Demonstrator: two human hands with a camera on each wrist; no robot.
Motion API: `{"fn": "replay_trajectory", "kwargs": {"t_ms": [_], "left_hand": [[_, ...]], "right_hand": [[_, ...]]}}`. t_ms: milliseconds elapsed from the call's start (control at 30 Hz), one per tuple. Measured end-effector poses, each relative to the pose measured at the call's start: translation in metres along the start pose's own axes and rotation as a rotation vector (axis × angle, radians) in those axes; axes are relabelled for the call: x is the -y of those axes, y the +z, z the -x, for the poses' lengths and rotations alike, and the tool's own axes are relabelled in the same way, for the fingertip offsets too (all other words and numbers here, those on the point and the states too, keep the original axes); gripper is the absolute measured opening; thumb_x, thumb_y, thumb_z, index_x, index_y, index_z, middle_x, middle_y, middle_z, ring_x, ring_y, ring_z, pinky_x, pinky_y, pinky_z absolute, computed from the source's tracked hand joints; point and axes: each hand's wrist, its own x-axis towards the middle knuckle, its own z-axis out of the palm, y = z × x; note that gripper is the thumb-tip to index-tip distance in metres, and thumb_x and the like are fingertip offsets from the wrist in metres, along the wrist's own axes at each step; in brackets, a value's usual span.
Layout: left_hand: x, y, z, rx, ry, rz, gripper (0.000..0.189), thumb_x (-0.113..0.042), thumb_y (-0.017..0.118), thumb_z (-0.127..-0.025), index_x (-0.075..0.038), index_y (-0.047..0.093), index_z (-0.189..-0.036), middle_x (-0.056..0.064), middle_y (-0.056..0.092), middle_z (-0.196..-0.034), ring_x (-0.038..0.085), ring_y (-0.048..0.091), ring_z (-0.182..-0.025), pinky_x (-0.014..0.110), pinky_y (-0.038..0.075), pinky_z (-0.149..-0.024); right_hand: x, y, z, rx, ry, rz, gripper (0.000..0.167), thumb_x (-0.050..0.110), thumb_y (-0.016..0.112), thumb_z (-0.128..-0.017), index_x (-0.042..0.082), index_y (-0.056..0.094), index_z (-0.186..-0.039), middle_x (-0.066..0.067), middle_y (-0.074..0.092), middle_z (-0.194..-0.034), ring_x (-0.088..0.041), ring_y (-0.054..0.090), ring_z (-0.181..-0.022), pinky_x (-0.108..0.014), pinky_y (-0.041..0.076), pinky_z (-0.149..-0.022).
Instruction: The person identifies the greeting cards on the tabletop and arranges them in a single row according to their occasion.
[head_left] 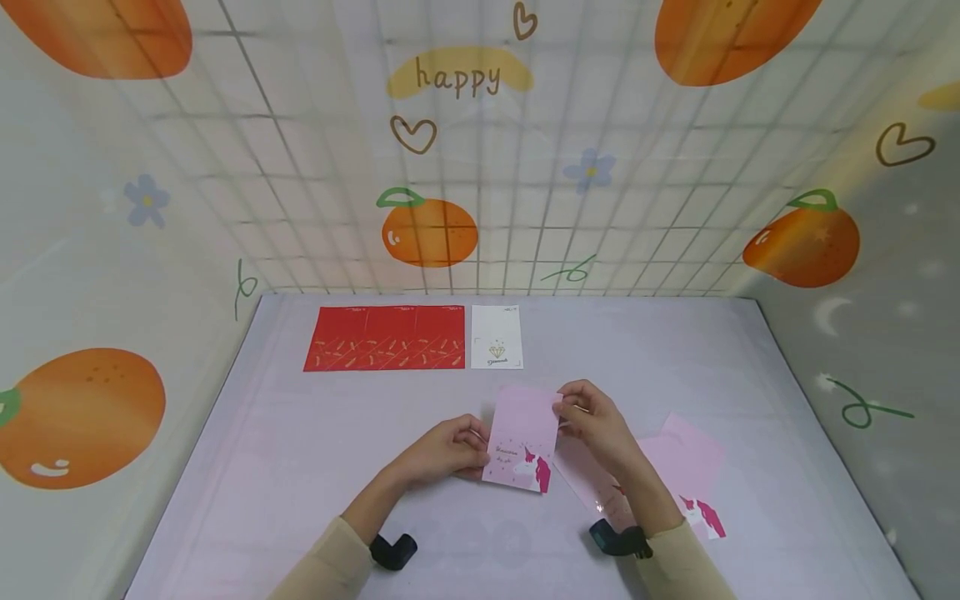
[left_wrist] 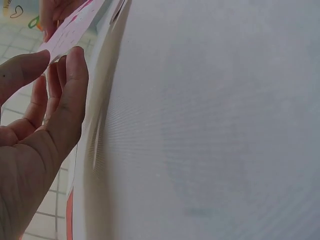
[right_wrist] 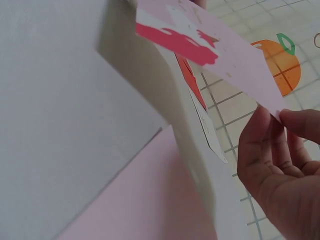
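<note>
A pink card with a unicorn print (head_left: 522,437) is held up over the table between both hands. My left hand (head_left: 448,450) pinches its left edge between thumb and fingers. At the upper right corner, my right hand (head_left: 597,423) pinches the card too. The left wrist view shows the thumb on top of the pink card (left_wrist: 75,31) and the fingers beneath. In the right wrist view the card (right_wrist: 240,62) hangs tilted from the right fingertips, its magenta unicorn mane showing.
More pink cards (head_left: 684,458) lie overlapping under and beside the right forearm. At the back, several red cards (head_left: 386,337) stand in a row, with a white card with a diamond print (head_left: 497,337) to their right. Behind the table hangs a printed curtain (head_left: 315,167).
</note>
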Motion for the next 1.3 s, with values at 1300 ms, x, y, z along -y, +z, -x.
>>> {"fn": "replay_trajectory", "kwargs": {"t_ms": [1300], "left_hand": [[-0.001,-0.006,0.001,-0.044,0.057,-0.004,0.025,-0.015,0.069,-0.095,-0.007,0.057,-0.116,0.013,0.064,-0.106,0.027,0.069,-0.094,0.038,0.059,-0.08]], "right_hand": [[-0.016,0.016,0.011,0.054,0.03,0.011,0.033,0.016,0.067,-0.097,0.004,0.054,-0.125,-0.019,0.064,-0.108,-0.03,0.064,-0.095,-0.036,0.057,-0.083]]}}
